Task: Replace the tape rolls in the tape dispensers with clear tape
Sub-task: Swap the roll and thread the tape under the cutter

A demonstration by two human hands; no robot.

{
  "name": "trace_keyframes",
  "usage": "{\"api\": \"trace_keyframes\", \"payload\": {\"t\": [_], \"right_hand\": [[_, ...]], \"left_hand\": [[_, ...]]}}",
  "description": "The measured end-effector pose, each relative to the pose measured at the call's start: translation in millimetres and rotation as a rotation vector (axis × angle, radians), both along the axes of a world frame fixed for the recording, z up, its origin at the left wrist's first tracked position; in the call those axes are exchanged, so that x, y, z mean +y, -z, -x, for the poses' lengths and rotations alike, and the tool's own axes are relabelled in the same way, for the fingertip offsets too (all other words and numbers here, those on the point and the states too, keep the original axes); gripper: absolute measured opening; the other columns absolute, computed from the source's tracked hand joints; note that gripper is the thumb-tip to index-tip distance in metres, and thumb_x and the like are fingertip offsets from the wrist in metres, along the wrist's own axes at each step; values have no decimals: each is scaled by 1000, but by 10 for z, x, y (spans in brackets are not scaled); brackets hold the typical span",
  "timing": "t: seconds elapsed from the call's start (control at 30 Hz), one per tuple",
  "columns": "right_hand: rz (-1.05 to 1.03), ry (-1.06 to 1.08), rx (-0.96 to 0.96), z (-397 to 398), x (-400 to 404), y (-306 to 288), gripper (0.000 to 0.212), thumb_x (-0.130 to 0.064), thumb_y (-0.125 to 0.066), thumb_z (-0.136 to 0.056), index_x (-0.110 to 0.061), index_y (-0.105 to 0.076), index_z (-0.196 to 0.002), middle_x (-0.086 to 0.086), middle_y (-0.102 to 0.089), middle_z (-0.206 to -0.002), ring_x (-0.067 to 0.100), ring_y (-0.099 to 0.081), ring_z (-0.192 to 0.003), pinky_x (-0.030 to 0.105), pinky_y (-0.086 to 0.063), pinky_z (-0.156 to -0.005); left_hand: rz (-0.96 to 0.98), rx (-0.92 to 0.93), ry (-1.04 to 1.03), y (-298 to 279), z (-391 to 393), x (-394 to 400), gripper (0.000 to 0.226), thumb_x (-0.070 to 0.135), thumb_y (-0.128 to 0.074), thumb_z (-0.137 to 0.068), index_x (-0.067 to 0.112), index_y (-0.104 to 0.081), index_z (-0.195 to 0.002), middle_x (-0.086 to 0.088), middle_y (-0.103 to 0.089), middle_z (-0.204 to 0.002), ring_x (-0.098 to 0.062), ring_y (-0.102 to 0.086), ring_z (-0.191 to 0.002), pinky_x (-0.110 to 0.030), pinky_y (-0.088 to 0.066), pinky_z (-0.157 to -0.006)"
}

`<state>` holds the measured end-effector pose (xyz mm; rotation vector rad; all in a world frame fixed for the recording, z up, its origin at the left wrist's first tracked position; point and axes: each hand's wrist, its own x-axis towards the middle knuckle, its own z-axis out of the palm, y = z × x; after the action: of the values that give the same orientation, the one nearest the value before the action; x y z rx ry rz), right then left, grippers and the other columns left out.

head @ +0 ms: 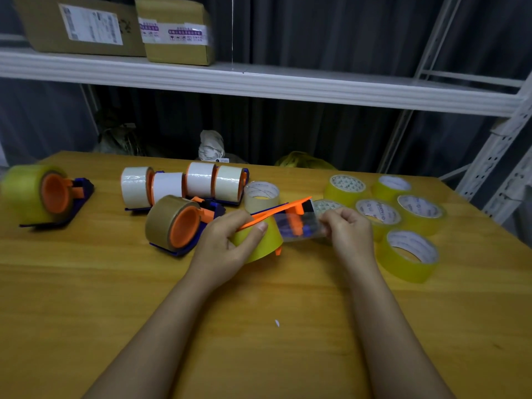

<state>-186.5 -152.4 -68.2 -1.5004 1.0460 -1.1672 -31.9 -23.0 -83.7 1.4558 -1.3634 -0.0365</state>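
Note:
My left hand [230,243] grips an orange and blue tape dispenser [288,211] loaded with a yellowish clear tape roll [266,240], held just above the wooden table [259,326]. My right hand [347,226] pinches the free end of the clear tape strip [299,228], which is pulled out to the right across the dispenser's front. Several loose clear tape rolls [408,251] lie at the right. A dispenser with a brown roll [172,223] sits left of my left hand.
Dispensers with white rolls [184,185] stand in a row behind, and a dispenser with a clear roll [37,194] sits at far left. A loose beige roll [262,195] lies behind the held dispenser. A white shelf [259,82] with cardboard boxes [115,24] hangs above.

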Motion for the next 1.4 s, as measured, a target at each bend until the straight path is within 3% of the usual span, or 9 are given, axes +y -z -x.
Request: {"api": "trace_keyframes", "payload": {"t": [0.23, 0.57, 0.73, 0.87, 1.0, 1.17, 1.3, 1.4], "right_hand": [[19, 9, 40, -4, -1, 12, 26, -8, -60, -82, -10, -53, -57, -2, -52, -54, 9, -44, -53, 15, -35, -48], [53, 4, 10, 1, 19, 19, 14, -9, -59, -85, -4, -58, -71, 8, -53, -70, 13, -47, -62, 17, -36, -52], [79, -6, -35, -11, 50, 5, 23, -6, -59, -87, -11, -55, -65, 2, -55, -62, 5, -50, -55, 16, -40, -53], [101, -7, -59, -11, 46, 4, 25, -8, -61, -88, -14, -55, -64, 1, -54, -63, 8, -49, -58, 18, -40, -53], [108, -11, -37, -7, 29, 13, 25, -7, -61, -87, -13, -54, -64, 4, -53, -66, 11, -47, -61, 17, -37, -53], [116, -11, -35, -15, 20, 22, 24, -7, -61, -87, -13, -54, -65, 6, -54, -67, 10, -47, -61, 20, -38, -54], [196, -2, 1, -16, 48, 27, 20, -8, -62, -88, -14, -58, -69, -3, -59, -73, 0, -48, -60, 11, -39, -55], [229, 29, 55, -14, 52, 32, 15, -13, -63, -89, -15, -63, -75, -5, -62, -82, 4, -52, -70, 9, -40, -60]], "left_hand": [[11, -49, -24, 4, 5, 6, 36, 45, -47, -90, 12, -61, -84, 4, -58, -78, -14, -56, -76, -35, -43, -61], [10, -108, 4, 2, -1, 26, 26, 40, -48, -90, 19, -61, -82, 15, -57, -78, -6, -54, -75, -23, -36, -66], [2, -125, 9, -3, -9, 35, 25, 41, -48, -90, 21, -59, -80, 17, -55, -75, -2, -52, -75, -10, -31, -63], [16, -106, 22, -14, 4, 35, 27, 40, -47, -90, 19, -60, -78, 14, -54, -73, -4, -52, -72, -14, -32, -60], [58, -43, 22, -42, 19, 23, 20, 38, -48, -91, 30, -52, -73, 10, -51, -68, -7, -50, -66, -22, -34, -57], [49, -3, -6, -28, 21, 12, 33, 41, -48, -90, 13, -57, -74, 2, -53, -68, -11, -51, -66, -24, -36, -56], [55, 21, -16, -37, 18, 4, 40, 45, -51, -87, 8, -60, -74, -4, -55, -68, -15, -53, -67, -23, -36, -55], [69, 17, -35, -30, -4, 6, 42, 46, -53, -86, 7, -61, -73, -5, -56, -68, -15, -54, -67, -22, -36, -54]]}}
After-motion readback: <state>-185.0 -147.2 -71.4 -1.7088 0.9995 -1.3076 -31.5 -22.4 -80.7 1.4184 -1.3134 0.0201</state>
